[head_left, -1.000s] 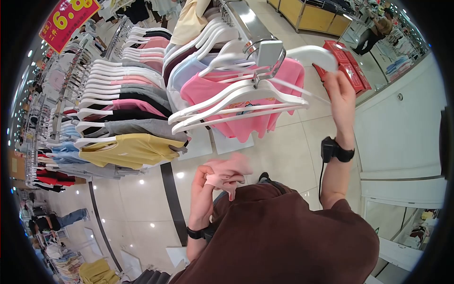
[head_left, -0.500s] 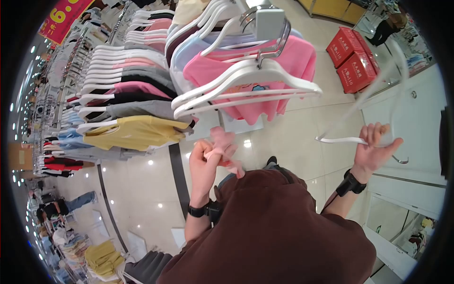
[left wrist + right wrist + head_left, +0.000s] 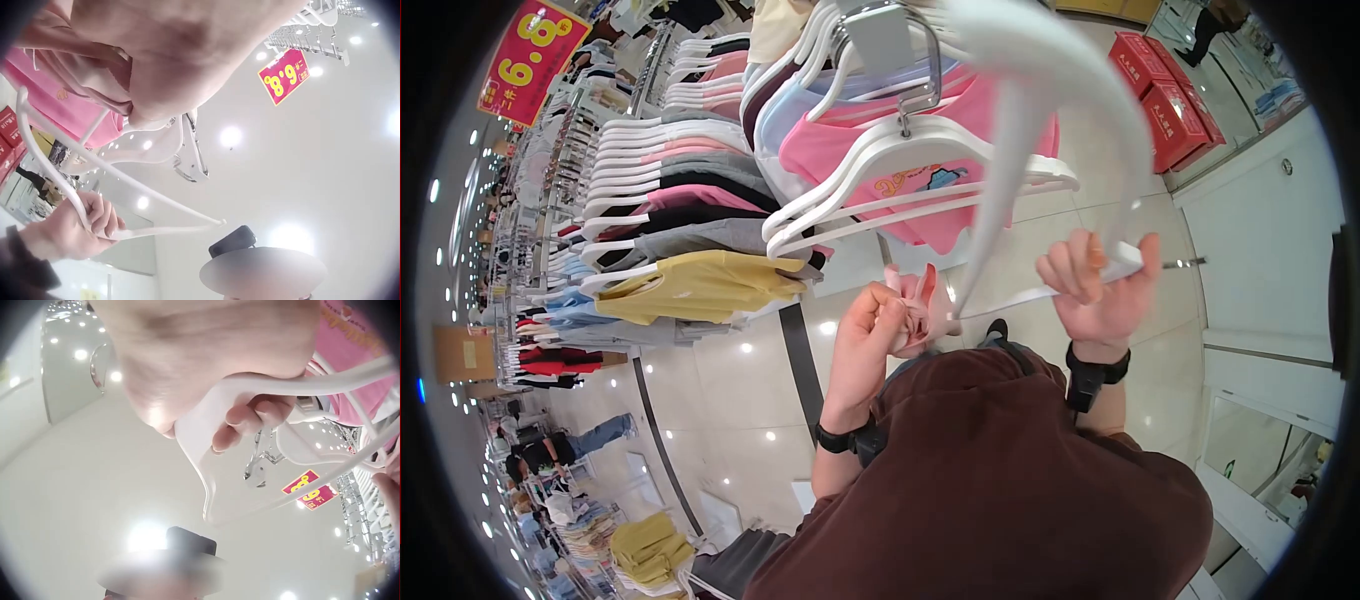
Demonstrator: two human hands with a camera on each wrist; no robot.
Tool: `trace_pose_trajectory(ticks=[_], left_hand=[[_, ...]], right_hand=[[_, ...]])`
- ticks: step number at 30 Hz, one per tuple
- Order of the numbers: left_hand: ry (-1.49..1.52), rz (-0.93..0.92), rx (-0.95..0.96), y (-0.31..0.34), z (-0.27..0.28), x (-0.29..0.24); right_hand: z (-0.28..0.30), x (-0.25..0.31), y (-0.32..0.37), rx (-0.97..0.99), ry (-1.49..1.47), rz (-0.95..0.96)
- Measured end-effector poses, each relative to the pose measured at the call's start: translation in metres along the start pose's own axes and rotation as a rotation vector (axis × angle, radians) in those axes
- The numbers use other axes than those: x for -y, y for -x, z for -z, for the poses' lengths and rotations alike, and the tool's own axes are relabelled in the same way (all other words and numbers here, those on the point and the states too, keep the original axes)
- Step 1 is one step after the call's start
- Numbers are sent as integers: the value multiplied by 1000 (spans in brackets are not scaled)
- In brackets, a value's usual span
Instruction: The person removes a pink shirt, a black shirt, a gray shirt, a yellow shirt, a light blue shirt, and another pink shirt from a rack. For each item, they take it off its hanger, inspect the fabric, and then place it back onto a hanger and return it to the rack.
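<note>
My left hand point(image 3: 862, 335) grips a bunched light-pink garment point(image 3: 920, 308) in front of my waist. To its right, my right hand point(image 3: 1105, 298) holds a white hanger point(image 3: 1015, 130), its fingers curled round the middle near the metal hook. The hanger is tilted, and one end comes close to the pink garment. In the left wrist view, the hanger point(image 3: 53, 178) shows its full frame with a straight lower bar and no clothing on it. The right wrist view shows fingertips wrapped over the hanger's broad centre point(image 3: 206, 415).
Bare white hangers point(image 3: 880, 160) hang at the near end of the rack, before a printed pink shirt point(image 3: 820, 140). Left of them is a row of clothes ending in a yellow top point(image 3: 700, 288). Red boxes point(image 3: 1175, 125) stand back right, beside a white cabinet point(image 3: 1260, 240).
My right hand moved from the rack out to the right with the hanger, then swung it back left toward the garment. The left hand keeps hold of the pink garment and has shifted slightly right.
</note>
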State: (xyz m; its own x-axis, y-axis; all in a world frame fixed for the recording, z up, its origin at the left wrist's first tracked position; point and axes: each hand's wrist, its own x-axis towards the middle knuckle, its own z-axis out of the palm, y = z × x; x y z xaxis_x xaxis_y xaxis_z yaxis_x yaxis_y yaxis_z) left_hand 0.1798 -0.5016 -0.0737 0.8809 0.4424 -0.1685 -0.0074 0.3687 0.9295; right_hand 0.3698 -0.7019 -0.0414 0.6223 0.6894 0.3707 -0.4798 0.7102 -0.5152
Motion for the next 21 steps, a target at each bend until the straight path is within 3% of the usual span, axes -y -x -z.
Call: trace_pose_trajectory(ticks=[8, 11, 14, 17, 19, 21], left_hand=[[51, 83, 212, 19, 4, -12], [221, 76, 229, 24, 4, -14], [347, -30, 212, 34, -2, -28], [435, -83, -10, 39, -1, -39], [457, -147, -40, 36, -1, -44], [441, -164, -68, 34, 4, -41]], right_hand=[[10, -20, -16, 90, -95, -75], [23, -33, -11, 46, 65, -213], [41, -47, -4, 57, 205, -241], [56, -59, 3, 79, 158, -270], [58, -60, 8, 95, 115, -262], [61, -57, 12, 93, 250, -318]])
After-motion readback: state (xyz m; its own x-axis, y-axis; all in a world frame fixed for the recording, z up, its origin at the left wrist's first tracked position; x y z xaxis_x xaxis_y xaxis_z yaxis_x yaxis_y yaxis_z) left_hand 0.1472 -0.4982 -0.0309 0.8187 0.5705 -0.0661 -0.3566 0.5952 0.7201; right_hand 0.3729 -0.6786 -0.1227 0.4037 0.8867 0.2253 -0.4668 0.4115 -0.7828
